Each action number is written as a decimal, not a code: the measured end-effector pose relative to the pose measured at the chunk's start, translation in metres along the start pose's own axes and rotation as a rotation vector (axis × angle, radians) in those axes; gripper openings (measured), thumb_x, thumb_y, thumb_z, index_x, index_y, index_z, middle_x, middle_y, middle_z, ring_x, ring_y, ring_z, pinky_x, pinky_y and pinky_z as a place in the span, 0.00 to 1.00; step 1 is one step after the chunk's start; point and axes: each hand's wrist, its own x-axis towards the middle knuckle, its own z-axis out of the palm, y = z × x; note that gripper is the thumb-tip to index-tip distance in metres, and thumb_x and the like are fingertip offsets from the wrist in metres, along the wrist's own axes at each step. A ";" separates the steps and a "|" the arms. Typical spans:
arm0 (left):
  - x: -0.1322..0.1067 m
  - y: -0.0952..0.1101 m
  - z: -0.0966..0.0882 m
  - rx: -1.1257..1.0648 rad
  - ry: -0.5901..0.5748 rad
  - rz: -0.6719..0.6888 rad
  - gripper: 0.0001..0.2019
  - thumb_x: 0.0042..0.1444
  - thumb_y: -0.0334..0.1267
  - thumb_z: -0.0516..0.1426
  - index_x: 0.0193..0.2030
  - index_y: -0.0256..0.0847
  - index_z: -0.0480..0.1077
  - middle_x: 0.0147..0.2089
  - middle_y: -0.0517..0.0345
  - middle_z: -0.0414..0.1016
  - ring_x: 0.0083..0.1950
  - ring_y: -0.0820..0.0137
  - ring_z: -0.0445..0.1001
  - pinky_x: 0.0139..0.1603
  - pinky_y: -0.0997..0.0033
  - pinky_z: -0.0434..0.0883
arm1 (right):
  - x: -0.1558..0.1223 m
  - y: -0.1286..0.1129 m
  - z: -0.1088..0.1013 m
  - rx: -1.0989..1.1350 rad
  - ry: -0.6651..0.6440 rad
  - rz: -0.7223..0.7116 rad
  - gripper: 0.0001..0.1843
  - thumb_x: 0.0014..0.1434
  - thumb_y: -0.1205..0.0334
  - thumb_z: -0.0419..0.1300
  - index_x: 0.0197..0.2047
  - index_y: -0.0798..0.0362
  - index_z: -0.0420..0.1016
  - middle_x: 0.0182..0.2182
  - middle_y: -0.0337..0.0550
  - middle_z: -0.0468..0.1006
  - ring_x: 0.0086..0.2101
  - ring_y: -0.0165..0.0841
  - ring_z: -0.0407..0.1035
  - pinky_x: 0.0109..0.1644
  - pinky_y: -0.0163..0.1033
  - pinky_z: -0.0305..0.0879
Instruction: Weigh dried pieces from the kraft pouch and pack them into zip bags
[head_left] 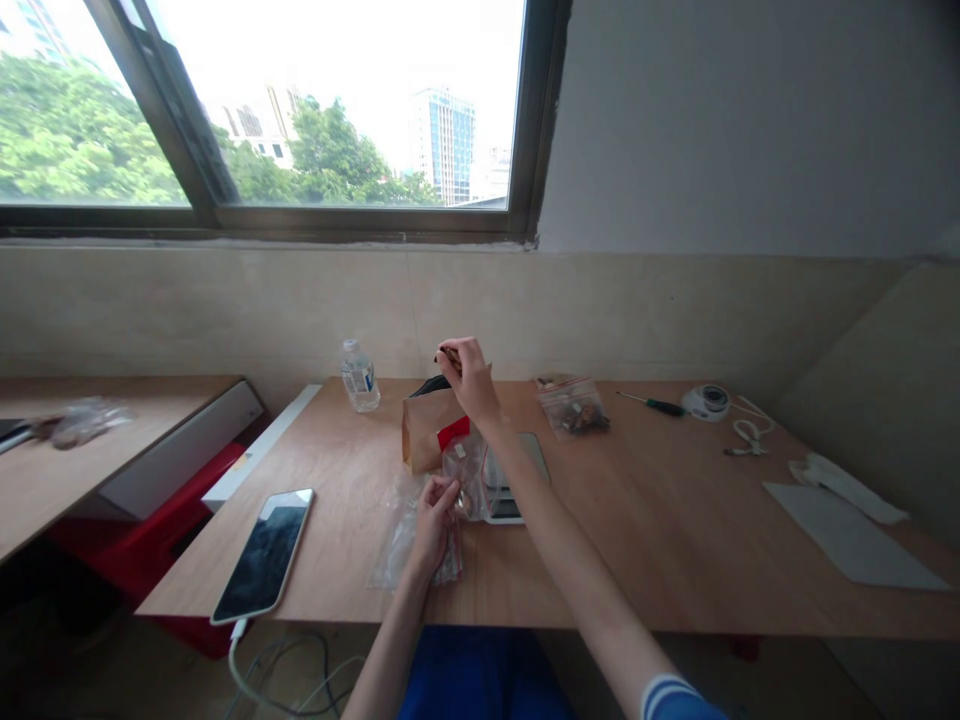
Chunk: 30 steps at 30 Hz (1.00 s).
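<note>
Fingers [453,350] of the right hand [471,382] found closed in a tight pinch, raised above the table [660,490], on a small dark-brown object [448,356], too small and too hidden for firm identification. Object judged light and stiff, best taken by its ends with the fingertips. Fingers [444,490] of the left hand [433,524] found curled against a clear plastic bag [405,545], just beside a small shiny item [464,503]; firmness of any hold not determinable from the view. Bag judged light, soft and slippery, best gripped along a sealed edge. Second clear bag with a red band [465,465] noted between both hands, partly covering a flat digital scale [504,490]. Brown paper bag [426,432] standing just behind, dark item [433,386] at its mouth, remaining contents hidden. Further right, zip bag [574,408] of small brown pieces lying near a green-handled screwdriver [652,406]. Water bottle [360,376] standing toward the wall; smartphone [262,555] lying at the near left, with a cable [240,662] trailing below the table.
</note>
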 end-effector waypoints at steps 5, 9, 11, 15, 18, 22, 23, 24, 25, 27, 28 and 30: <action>0.000 0.000 0.000 -0.005 -0.034 0.000 0.13 0.44 0.42 0.64 0.28 0.40 0.64 0.27 0.66 0.67 0.25 0.79 0.64 0.24 0.81 0.60 | -0.017 0.008 0.013 -0.029 -0.069 0.050 0.09 0.63 0.58 0.48 0.41 0.51 0.65 0.39 0.45 0.67 0.41 0.33 0.66 0.48 0.38 0.63; 0.000 0.000 0.000 -0.003 -0.030 -0.007 0.15 0.44 0.43 0.65 0.29 0.40 0.63 0.27 0.65 0.68 0.24 0.79 0.65 0.24 0.81 0.60 | -0.019 0.004 0.011 -0.036 -0.105 0.032 0.06 0.60 0.62 0.50 0.40 0.51 0.65 0.38 0.43 0.67 0.40 0.33 0.65 0.48 0.37 0.63; 0.000 0.000 0.000 -0.015 -0.035 -0.007 0.14 0.44 0.43 0.64 0.29 0.40 0.63 0.27 0.66 0.67 0.24 0.79 0.64 0.23 0.81 0.60 | -0.020 0.003 0.009 -0.035 -0.109 0.007 0.06 0.59 0.64 0.50 0.40 0.51 0.64 0.38 0.43 0.67 0.40 0.32 0.65 0.47 0.36 0.63; -0.001 0.001 0.001 -0.017 -0.054 -0.009 0.14 0.45 0.43 0.64 0.28 0.40 0.63 0.26 0.66 0.66 0.24 0.79 0.64 0.23 0.81 0.59 | -0.023 0.003 0.007 -0.043 -0.127 -0.018 0.07 0.57 0.65 0.51 0.40 0.51 0.64 0.37 0.43 0.66 0.39 0.32 0.64 0.46 0.36 0.62; -0.001 0.002 0.001 -0.003 -0.043 -0.010 0.15 0.44 0.44 0.65 0.28 0.39 0.63 0.26 0.65 0.66 0.24 0.79 0.64 0.23 0.81 0.59 | -0.025 0.003 0.008 -0.078 -0.174 -0.046 0.05 0.57 0.61 0.53 0.38 0.51 0.65 0.36 0.43 0.66 0.38 0.32 0.64 0.45 0.36 0.62; -0.003 0.004 0.003 -0.031 -0.065 -0.021 0.14 0.45 0.43 0.64 0.28 0.40 0.63 0.26 0.66 0.67 0.25 0.79 0.65 0.24 0.81 0.61 | -0.026 0.004 0.010 -0.179 -0.216 -0.081 0.11 0.61 0.57 0.51 0.31 0.52 0.69 0.36 0.44 0.68 0.37 0.32 0.65 0.45 0.35 0.60; -0.003 0.004 0.003 -0.038 -0.071 -0.022 0.14 0.45 0.42 0.64 0.28 0.39 0.63 0.26 0.66 0.67 0.25 0.78 0.66 0.25 0.81 0.61 | -0.027 0.005 0.011 -0.207 -0.220 -0.079 0.13 0.62 0.58 0.50 0.30 0.52 0.70 0.34 0.44 0.69 0.36 0.32 0.65 0.44 0.35 0.59; -0.003 0.005 0.004 -0.045 -0.074 -0.021 0.14 0.45 0.42 0.64 0.28 0.39 0.63 0.26 0.66 0.66 0.25 0.78 0.66 0.25 0.81 0.61 | -0.027 0.006 0.011 -0.232 -0.221 -0.075 0.14 0.63 0.58 0.49 0.30 0.52 0.70 0.33 0.44 0.70 0.36 0.32 0.66 0.44 0.35 0.59; -0.004 0.005 0.004 -0.046 -0.075 -0.019 0.14 0.45 0.42 0.64 0.28 0.39 0.63 0.26 0.66 0.66 0.25 0.79 0.66 0.25 0.81 0.61 | -0.028 0.006 0.012 -0.252 -0.218 -0.073 0.15 0.63 0.58 0.48 0.30 0.52 0.70 0.31 0.43 0.72 0.35 0.32 0.66 0.43 0.35 0.58; -0.003 0.006 0.004 -0.040 -0.069 -0.018 0.14 0.45 0.42 0.64 0.28 0.39 0.63 0.26 0.66 0.66 0.24 0.79 0.65 0.24 0.81 0.60 | -0.029 0.006 0.011 -0.284 -0.220 -0.077 0.16 0.64 0.57 0.48 0.30 0.52 0.71 0.30 0.43 0.74 0.34 0.32 0.67 0.43 0.35 0.57; -0.003 0.005 0.004 -0.037 -0.067 -0.019 0.14 0.45 0.42 0.64 0.28 0.39 0.63 0.26 0.67 0.66 0.24 0.80 0.64 0.23 0.81 0.60 | -0.029 0.006 0.011 -0.300 -0.229 -0.077 0.17 0.64 0.57 0.47 0.29 0.52 0.72 0.29 0.42 0.75 0.33 0.32 0.67 0.42 0.35 0.57; -0.002 0.004 0.003 -0.028 -0.066 -0.020 0.14 0.45 0.42 0.64 0.28 0.40 0.63 0.26 0.67 0.66 0.24 0.80 0.63 0.23 0.81 0.58 | -0.029 0.004 0.008 -0.340 -0.273 -0.056 0.21 0.64 0.55 0.46 0.26 0.52 0.72 0.25 0.41 0.76 0.29 0.31 0.68 0.38 0.34 0.55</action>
